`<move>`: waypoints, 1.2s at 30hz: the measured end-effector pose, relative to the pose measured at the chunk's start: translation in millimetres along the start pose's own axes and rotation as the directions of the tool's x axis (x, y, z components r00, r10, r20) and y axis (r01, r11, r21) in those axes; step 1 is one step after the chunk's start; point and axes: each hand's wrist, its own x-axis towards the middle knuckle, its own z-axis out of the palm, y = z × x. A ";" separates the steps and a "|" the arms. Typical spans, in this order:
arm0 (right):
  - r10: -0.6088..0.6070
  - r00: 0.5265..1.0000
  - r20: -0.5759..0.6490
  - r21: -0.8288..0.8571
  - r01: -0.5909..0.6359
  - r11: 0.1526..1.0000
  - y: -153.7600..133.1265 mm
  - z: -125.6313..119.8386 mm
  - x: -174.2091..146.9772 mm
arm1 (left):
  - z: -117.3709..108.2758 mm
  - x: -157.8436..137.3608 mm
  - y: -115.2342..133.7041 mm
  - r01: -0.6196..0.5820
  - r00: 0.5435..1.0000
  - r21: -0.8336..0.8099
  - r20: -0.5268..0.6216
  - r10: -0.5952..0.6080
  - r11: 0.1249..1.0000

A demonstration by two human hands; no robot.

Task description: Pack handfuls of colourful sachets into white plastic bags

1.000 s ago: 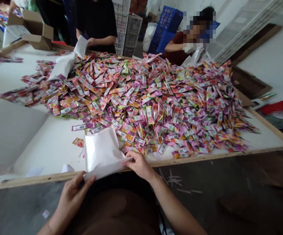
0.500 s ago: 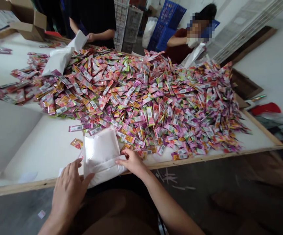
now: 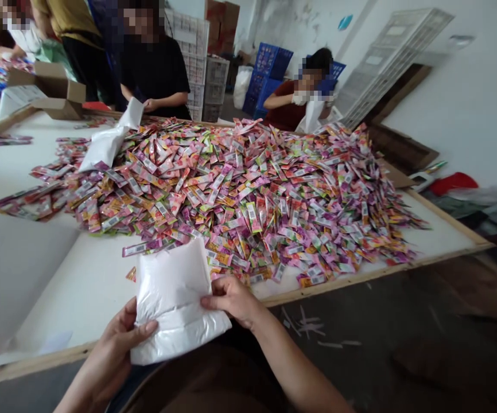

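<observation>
A white plastic mailer bag [image 3: 173, 287] is held up at the table's front edge, its lower part creased across. My left hand [image 3: 123, 330] grips the bag's left side, thumb on the front and fingers behind. On the right side, my right hand [image 3: 229, 301] pinches the bag's edge between thumb and fingers. Just beyond the bag spreads a big heap of small printed sachets [image 3: 240, 195], pink, purple, orange and green. One small orange sachet [image 3: 131, 274] lies beside the bag's left edge. What the bag contains is hidden.
The white table [image 3: 102, 258] has a wooden rim [image 3: 334, 287] along its front. Another white bag [image 3: 102, 148] lies on the heap at the far left. An open cardboard box [image 3: 59, 94] stands behind it. Two people [image 3: 154, 74] handle white bags across the table; crates [image 3: 188, 57] are stacked behind.
My left hand has closed from an open pose onto the bag's left side. The bag is now lifted and tilted toward me. The view has tipped up, showing more of the room.
</observation>
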 end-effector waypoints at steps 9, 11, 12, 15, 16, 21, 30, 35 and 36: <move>-0.240 0.946 -0.217 -0.100 0.223 0.970 0.0 -2.1 -11.8 | -3.1 -2.0 -3.3 -0.128 0.991 0.090 0.038 0.125 0.988; -0.194 0.956 -0.219 0.015 0.202 0.979 0.2 -1.6 -11.4 | -0.2 -5.0 -3.7 -0.142 0.990 0.104 0.034 0.139 0.984; -0.167 0.969 -0.184 0.073 0.183 0.980 -0.9 -0.5 -9.8 | 1.4 -6.5 -3.2 -0.157 0.988 0.133 0.021 0.156 0.979; -0.099 0.993 -0.067 0.200 0.110 0.974 -7.1 9.8 1.0 | 4.8 -6.1 1.4 -0.164 0.985 0.221 0.086 0.149 0.961; -0.088 0.994 -0.059 0.201 0.098 0.975 -9.1 15.9 6.0 | 5.0 -2.7 3.5 -0.149 0.984 0.220 0.133 0.122 0.964; -0.181 0.954 -0.237 -0.244 0.122 0.962 -11.9 49.8 25.6 | 5.0 33.9 11.6 -0.039 0.995 0.033 -0.089 0.042 0.999; -0.339 0.918 -0.205 -0.389 0.241 0.889 -39.5 36.1 100.9 | 19.3 78.6 46.5 -0.241 0.970 -0.043 -0.046 0.239 0.970; -0.351 0.900 -0.258 -0.293 0.274 0.916 -51.3 -6.1 140.0 | -40.2 131.6 159.2 -0.457 0.769 -0.142 -0.559 0.310 0.878; -0.330 0.907 -0.262 -0.274 0.258 0.926 -47.7 -17.7 143.9 | -54.4 142.4 187.2 -0.512 0.717 -0.134 -0.611 0.336 0.848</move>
